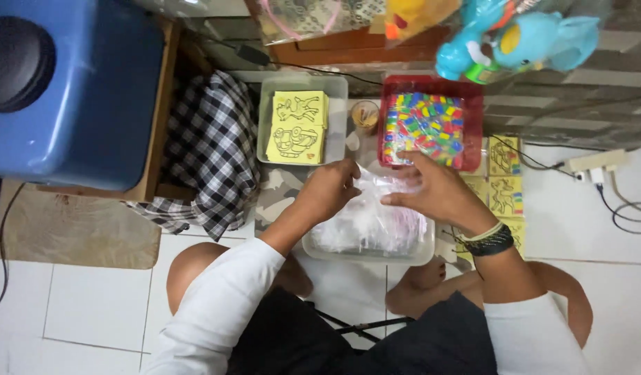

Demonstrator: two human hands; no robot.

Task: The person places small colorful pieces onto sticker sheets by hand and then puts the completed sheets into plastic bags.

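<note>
I sit cross-legged on the floor over a clear tub (417, 255) full of small clear plastic bags (365, 226). My left hand (329, 189) pinches the edge of one clear bag at the tub's far side. My right hand (435, 191) rests fingers-spread on the same bag, flattening it; a dark and pale bracelet circles that wrist. Just beyond my hands stands a red tray (471, 104) packed with many small colourful pieces (423, 128). To its left a clear tray (265, 118) holds yellow cards with line drawings (297, 125).
More yellow picture cards (506, 177) lie right of the red tray. A small round cup (365, 114) stands between the trays. A checked cloth (213, 149), a blue container (77, 90) on a wooden stand, bagged toys (515, 38) and a white power strip (598, 163) with cables surround me.
</note>
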